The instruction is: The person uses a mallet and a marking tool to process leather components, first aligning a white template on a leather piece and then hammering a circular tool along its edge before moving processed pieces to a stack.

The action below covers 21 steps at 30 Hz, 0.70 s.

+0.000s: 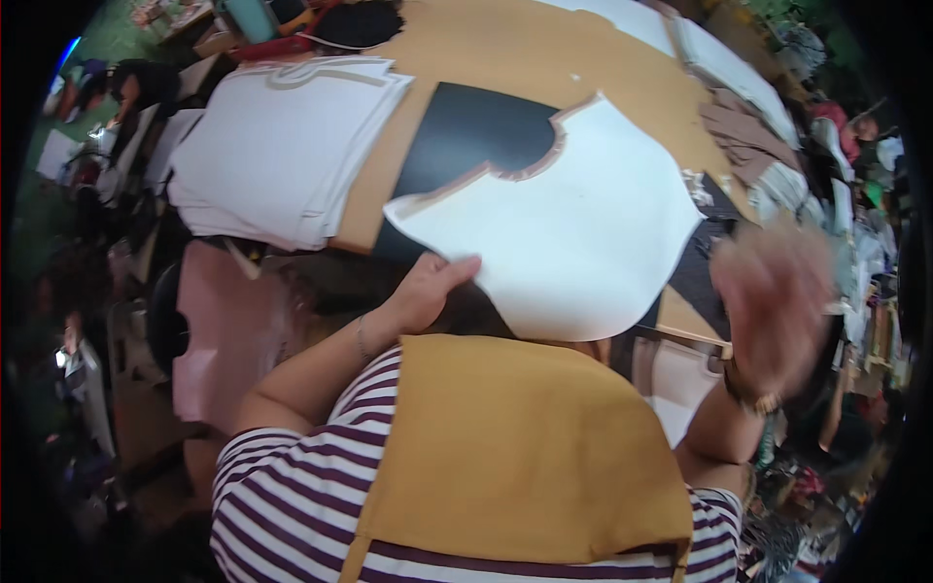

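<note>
Mustard apron nearest — left hand fingers pinched on white cut panel edge; light, floppy, best held at rim. Right hand blurred — fingers unclear.

Purple-and-white striped shirt, short sleeves; mustard apron bib over chest; thin bracelet on left wrist, gold-toned watch on right.

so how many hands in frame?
2. The left hand pinches the lower edge of the white cut panel at centre. The right hand is raised at the right, motion-blurred, open, holding nothing. Others may be hidden in the background clutter.
</note>
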### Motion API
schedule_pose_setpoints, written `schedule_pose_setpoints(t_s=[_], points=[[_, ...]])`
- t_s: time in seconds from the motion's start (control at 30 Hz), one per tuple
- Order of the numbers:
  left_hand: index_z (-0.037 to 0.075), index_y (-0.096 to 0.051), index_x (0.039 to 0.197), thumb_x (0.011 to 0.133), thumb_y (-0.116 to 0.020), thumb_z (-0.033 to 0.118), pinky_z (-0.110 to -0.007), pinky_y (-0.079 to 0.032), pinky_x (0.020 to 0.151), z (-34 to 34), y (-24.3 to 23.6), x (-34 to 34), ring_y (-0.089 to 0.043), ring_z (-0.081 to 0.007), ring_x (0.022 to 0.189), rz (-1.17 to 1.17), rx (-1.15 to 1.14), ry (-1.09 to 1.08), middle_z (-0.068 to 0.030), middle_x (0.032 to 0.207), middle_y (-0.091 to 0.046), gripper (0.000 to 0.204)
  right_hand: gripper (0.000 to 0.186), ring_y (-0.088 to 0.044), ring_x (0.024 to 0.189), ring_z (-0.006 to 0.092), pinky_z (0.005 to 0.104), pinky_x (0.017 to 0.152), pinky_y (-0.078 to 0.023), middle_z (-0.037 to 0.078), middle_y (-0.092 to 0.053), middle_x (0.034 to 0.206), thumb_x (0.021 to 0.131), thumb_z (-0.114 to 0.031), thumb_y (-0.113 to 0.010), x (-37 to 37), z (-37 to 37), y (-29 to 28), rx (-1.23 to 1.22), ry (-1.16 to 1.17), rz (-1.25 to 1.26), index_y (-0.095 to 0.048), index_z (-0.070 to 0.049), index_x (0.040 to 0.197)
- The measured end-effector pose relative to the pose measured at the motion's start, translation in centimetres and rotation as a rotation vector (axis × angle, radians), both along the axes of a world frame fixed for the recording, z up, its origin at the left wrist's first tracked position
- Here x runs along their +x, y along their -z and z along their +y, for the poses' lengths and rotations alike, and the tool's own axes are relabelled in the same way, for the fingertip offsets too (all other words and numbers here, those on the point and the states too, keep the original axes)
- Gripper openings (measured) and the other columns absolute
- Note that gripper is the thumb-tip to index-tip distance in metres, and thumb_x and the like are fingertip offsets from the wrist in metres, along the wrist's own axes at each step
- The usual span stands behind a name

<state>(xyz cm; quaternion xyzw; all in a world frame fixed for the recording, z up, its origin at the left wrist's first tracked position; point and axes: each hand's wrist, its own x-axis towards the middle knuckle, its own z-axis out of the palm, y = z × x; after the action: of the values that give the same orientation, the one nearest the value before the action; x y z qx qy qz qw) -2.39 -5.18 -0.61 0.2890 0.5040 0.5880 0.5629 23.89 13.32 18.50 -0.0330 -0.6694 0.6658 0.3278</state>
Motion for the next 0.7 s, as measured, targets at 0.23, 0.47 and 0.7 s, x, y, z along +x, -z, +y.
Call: schedule_pose_setpoints(t_s=[0.23,0.47,0.7], points=[[-0.004,-0.058,0.124,0.1,-0.056,0.027,-0.035,-0.045,0.101,-10.3,7.5,-13.8,-0.057,-0.0199,0.116,1.164,-0.402,-1.17,-0.0144,0.129,-0.061,0.039,0.024,-0.062,0.067,0.0254,0.0591,0.081,-0.05,0.013,-0.06,0.086,0.102,-0.022,-0.046,0.3,-4.7,-3.4,-0.622,-0.97,0.252,-0.058,-0.003,0.092],[0.001,-0.06,0.121,0.101,-0.052,0.032,-0.036,-0.045,0.1,-12.1,4.0,-16.4,-0.057,-0.023,0.115,1.04,-0.383,-1.193,-0.0146,0.128,-0.06,0.038,0.02,-0.061,0.065,0.0242,0.0563,0.078,-0.049,0.012,-0.058,0.084,0.101,-0.019,-0.046,-0.3,-5.0,-2.2,-0.775,-1.034,0.269,-0.057,-0.004,0.091],[0.006,-0.062,0.118,0.102,-0.048,0.038,-0.037,-0.046,0.098,6.4,-9.8,-2.6,-0.057,-0.0261,0.114,0.301,0.132,0.091,-0.0147,0.128,-0.06,0.039,0.015,-0.06,0.066,0.023,0.0521,0.075,-0.048,0.01,-0.056,0.082,0.099,-0.016,-0.048,-0.5,-5.5,-0.8,-0.807,-0.991,0.299,-0.055,-0.005,0.092]])
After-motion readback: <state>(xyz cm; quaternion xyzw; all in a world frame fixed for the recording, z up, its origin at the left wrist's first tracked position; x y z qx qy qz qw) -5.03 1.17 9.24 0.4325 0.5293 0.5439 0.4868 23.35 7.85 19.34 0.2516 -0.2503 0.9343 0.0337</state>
